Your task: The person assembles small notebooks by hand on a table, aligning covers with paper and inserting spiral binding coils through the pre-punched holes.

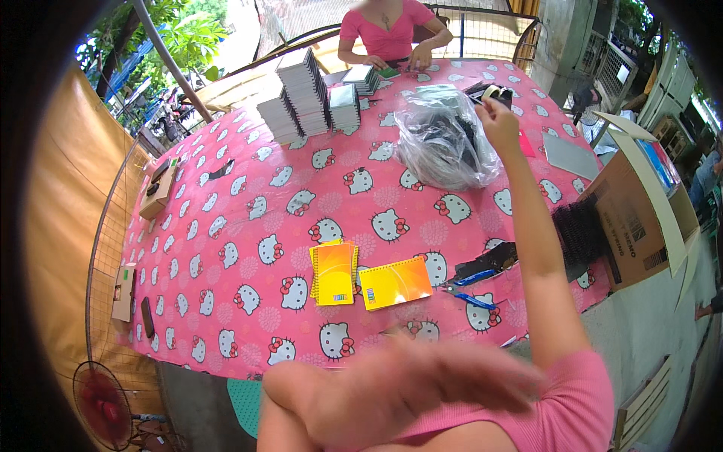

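My right hand [498, 126] reaches across the table at the far right, fingers closed at a small pale roll of tape [491, 92]. Under that roll lies a dark packet [506, 98]. A clear plastic bag [440, 143] holding black items stands just left of the hand. Low in front of my body, my left hand [437, 384] is smeared by motion; its fingers stretch out to the right with nothing seen in them. Beyond it lie a small pile of yellow spiral notebooks [334, 275], an orange-yellow spiral notebook [395, 284] and blue-handled pliers [474, 288].
Tall stacks of spiral-bound notebooks [303, 94] stand at the back. A co-worker in pink [388, 34] sits across the pink patterned table [226, 256]. An open cardboard box [629, 207] and black binding coils [580, 233] are at the right. A fan [102, 403] stands lower left.
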{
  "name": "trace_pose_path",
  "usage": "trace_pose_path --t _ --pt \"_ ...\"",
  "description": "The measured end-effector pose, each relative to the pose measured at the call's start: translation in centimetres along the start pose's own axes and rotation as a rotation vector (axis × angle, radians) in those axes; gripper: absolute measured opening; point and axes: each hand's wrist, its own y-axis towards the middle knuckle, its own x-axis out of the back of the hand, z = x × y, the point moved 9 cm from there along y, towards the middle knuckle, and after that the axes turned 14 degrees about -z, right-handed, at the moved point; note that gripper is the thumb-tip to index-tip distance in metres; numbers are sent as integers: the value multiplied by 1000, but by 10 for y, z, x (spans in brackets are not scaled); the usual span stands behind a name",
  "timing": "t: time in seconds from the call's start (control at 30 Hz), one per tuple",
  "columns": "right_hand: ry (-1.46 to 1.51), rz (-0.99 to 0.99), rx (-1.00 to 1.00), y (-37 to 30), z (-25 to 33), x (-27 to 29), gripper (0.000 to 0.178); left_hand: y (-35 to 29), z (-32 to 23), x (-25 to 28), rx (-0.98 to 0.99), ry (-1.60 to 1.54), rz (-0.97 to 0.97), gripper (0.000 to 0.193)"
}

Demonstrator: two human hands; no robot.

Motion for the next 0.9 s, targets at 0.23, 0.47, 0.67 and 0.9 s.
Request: trace_pose_path --t 0.23,0.47,0.67,0.9 --pt "-328 47 17 -66 -89 101 29 -10 17 -48 61 -82 61 54" --pt "-978 386 -518 -154 -116 202 43 -19 16 -66 8 -67 -17 56" --pt "-936 326 -419 -204 -157 203 45 -27 23 -82 8 11 -22 58" --pt "-755 198 -313 -194 -148 205 26 -34 27 -86 41 -49 -1 59"
